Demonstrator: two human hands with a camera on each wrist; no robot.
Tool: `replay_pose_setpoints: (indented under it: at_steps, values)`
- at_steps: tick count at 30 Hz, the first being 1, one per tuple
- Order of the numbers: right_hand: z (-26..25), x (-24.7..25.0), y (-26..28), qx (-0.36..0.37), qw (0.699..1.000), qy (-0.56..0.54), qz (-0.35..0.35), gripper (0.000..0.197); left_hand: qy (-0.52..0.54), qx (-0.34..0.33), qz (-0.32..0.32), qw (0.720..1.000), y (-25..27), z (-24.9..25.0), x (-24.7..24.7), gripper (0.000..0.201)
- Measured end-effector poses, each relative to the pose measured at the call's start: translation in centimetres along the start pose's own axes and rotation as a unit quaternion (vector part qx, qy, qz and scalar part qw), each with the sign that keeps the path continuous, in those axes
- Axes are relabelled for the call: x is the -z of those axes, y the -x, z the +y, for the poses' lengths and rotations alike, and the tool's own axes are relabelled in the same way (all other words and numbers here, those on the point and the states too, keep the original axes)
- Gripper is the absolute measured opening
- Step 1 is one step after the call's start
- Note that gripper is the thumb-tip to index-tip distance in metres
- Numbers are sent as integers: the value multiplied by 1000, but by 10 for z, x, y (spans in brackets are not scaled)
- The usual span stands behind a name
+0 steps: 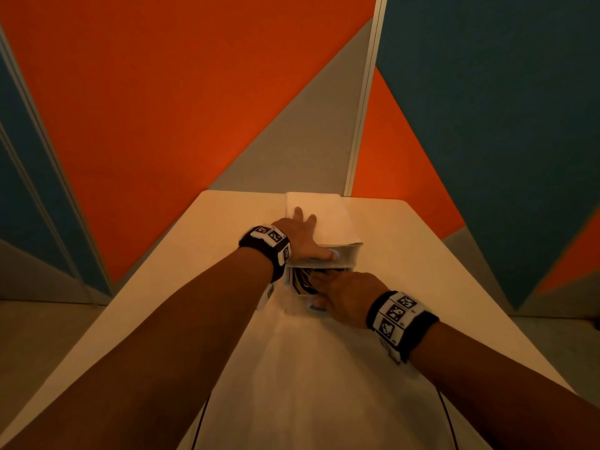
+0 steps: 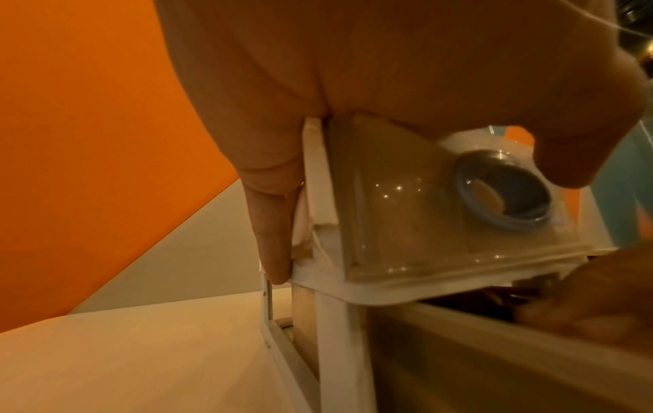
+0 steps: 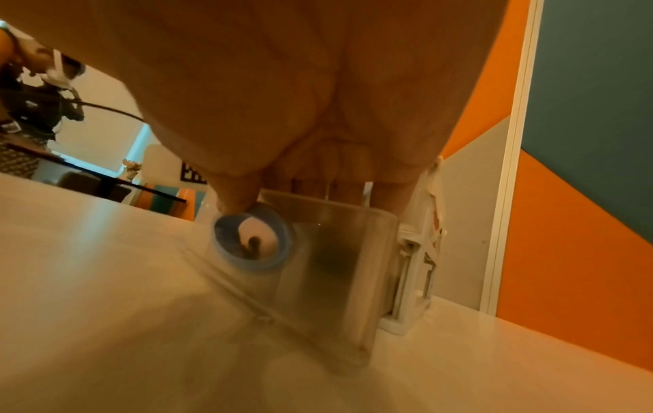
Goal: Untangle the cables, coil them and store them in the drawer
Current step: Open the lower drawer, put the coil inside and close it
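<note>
A small white drawer unit stands mid-table. My left hand rests on its top with fingers straight, one finger down its side and the thumb over the clear upper drawer, beside that drawer's blue ring handle. The clear lower drawer is pulled out toward me with dark cables inside. My right hand reaches over its front wall, fingers inside on the cables. The thumb touches the lower drawer's blue ring handle, so the hand pinches the drawer front.
The pale table runs out to both sides of the unit. White fabric with two thin black cords lies between my arms at the near edge. Orange, grey and teal wall panels rise right behind the table's far edge.
</note>
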State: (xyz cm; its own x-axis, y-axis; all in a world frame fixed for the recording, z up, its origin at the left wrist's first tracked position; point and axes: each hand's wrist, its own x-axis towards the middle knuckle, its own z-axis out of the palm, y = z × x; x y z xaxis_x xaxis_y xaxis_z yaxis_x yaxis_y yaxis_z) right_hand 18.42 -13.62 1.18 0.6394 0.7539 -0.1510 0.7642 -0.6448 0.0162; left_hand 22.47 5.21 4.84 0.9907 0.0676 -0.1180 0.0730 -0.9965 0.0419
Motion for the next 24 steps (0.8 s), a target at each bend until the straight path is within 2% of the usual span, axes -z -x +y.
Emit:
replay_pose_setpoints:
  at_steps: [3,6,8,12,17,20,22,24]
  values:
    - [1,-3,-6,10,998,-69,-12,57,-2,6,-1,1000,-1,-1,0,130]
    - [0,-8,-9,5,993,-115,11,58,-4,6,-3,1000,-2,0,-2,132]
    - [-1,-11,-11,2,995,-99,10,64,-4,8,2,1000,-3,-1,-1,132]
    - [-4,-14,-13,6,998,0,-60,78,-3,8,5,1000,-1,1,-2,129]
    - [-2,-10,-24,-4,997,-40,-65,80,-3,5,4,1000,-1,0,-1,128]
    - [-6,-9,-31,-29,994,-24,-103,81,2,4,2,1000,1,1,0,128]
    - [-10,-5,-35,-39,994,-29,-99,77,6,3,2,1000,2,0,0,128]
    - [-12,1,-34,-31,997,-35,-54,68,5,2,2,1000,3,0,1,129]
